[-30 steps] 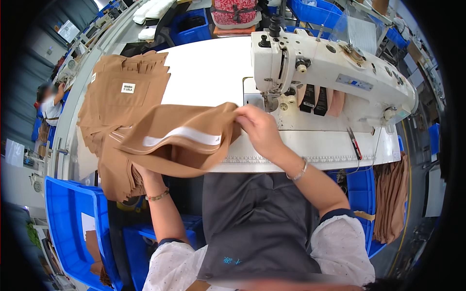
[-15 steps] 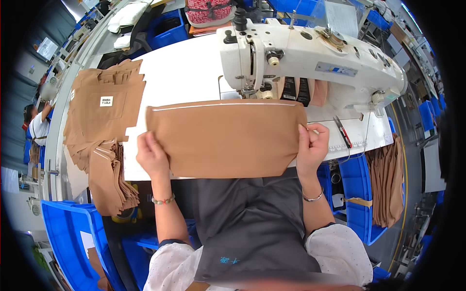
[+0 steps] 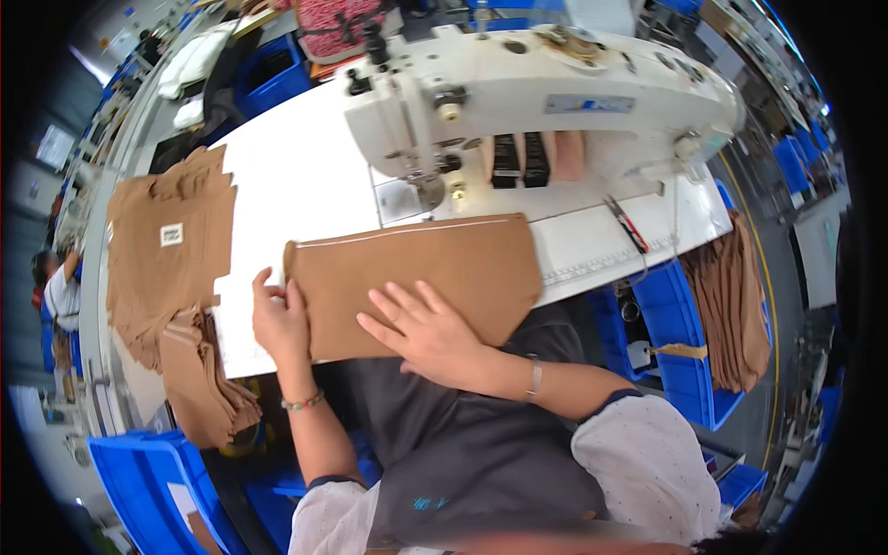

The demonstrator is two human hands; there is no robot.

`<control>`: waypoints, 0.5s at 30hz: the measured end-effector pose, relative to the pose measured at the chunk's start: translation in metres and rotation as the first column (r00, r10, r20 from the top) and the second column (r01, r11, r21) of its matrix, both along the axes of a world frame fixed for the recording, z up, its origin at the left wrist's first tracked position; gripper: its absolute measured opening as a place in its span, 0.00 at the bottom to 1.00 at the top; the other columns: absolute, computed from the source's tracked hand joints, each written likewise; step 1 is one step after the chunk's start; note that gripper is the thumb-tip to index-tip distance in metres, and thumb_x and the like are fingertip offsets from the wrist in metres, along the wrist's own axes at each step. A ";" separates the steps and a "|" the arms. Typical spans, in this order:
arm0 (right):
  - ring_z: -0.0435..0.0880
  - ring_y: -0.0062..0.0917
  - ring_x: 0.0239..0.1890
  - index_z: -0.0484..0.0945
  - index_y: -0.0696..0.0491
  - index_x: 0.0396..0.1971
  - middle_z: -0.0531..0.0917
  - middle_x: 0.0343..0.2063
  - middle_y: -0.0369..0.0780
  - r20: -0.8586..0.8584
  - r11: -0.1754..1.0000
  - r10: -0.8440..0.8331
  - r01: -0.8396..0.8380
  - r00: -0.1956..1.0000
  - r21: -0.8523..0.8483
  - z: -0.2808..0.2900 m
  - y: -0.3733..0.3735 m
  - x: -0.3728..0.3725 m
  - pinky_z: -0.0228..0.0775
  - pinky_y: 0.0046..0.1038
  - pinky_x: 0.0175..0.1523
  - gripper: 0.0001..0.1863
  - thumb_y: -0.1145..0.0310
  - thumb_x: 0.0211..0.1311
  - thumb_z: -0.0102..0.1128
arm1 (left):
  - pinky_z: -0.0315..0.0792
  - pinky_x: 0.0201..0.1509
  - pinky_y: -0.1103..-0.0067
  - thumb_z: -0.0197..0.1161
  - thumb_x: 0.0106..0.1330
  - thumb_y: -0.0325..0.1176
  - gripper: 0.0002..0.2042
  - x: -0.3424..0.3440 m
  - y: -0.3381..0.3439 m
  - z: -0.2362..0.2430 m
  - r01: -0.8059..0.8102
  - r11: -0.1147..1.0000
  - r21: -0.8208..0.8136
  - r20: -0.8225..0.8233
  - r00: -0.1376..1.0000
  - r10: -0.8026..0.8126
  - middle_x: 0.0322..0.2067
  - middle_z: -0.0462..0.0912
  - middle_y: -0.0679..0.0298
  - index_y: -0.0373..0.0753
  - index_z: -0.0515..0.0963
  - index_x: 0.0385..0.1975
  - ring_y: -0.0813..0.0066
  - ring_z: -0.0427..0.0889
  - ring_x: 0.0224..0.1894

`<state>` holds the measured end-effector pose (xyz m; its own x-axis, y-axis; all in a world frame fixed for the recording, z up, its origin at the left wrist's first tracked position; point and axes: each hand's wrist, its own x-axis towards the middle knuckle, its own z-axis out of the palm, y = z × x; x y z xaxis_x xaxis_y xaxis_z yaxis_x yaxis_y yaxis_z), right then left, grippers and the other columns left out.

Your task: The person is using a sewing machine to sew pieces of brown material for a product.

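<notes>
Brown fabric piece (image 3: 416, 277) mid-frame on white bench (image 3: 296, 176), left hand (image 3: 277, 319) pinching its left edge, right hand (image 3: 421, 328) open, flat on it

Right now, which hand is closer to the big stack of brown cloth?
Left. The left hand grips the brown fabric piece at its left edge, nearer the stack. The right hand lies flat mid-piece.

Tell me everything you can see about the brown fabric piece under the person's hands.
The brown fabric piece is a plain tan, roughly rectangular panel of soft-looking cloth, lying flat on the white sewing table just in front of the sewing machine. A thin pale line runs along its far edge. Its near edge hangs slightly past the table over the lap. The left hand holds its left end; the right hand lies flat on it.
</notes>
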<state>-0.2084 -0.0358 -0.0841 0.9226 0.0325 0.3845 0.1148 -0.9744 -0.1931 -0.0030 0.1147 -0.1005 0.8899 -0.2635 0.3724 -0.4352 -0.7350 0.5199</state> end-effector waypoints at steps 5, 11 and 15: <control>0.84 0.39 0.55 0.83 0.53 0.52 0.84 0.53 0.46 0.118 1.000 0.002 -0.003 0.993 0.010 -0.010 -0.004 -0.034 0.77 0.37 0.54 0.20 0.66 0.61 0.56 | 0.69 0.29 0.75 0.68 0.67 0.37 0.19 0.012 0.015 -0.006 -0.016 0.995 -0.097 -0.055 0.998 0.010 0.27 0.79 0.66 0.40 0.77 0.55 0.77 0.72 0.22; 0.89 0.32 0.47 0.87 0.54 0.45 0.90 0.42 0.40 -0.110 0.767 -0.604 0.613 0.790 0.191 0.124 -0.082 -0.201 0.80 0.28 0.53 0.20 0.80 0.52 0.56 | 0.70 0.30 0.75 0.65 0.70 0.42 0.17 0.013 0.025 -0.003 0.022 0.999 -0.027 -0.076 0.997 -0.024 0.30 0.79 0.65 0.40 0.80 0.53 0.76 0.71 0.25; 0.89 0.35 0.47 0.85 0.49 0.52 0.89 0.46 0.42 0.264 0.197 -0.942 0.979 0.205 -0.057 0.164 -0.122 -0.309 0.79 0.28 0.52 0.24 0.82 0.57 0.52 | 0.70 0.31 0.74 0.64 0.71 0.43 0.17 0.011 0.018 -0.004 0.019 1.000 0.006 -0.083 0.996 -0.019 0.30 0.80 0.66 0.41 0.81 0.53 0.75 0.72 0.26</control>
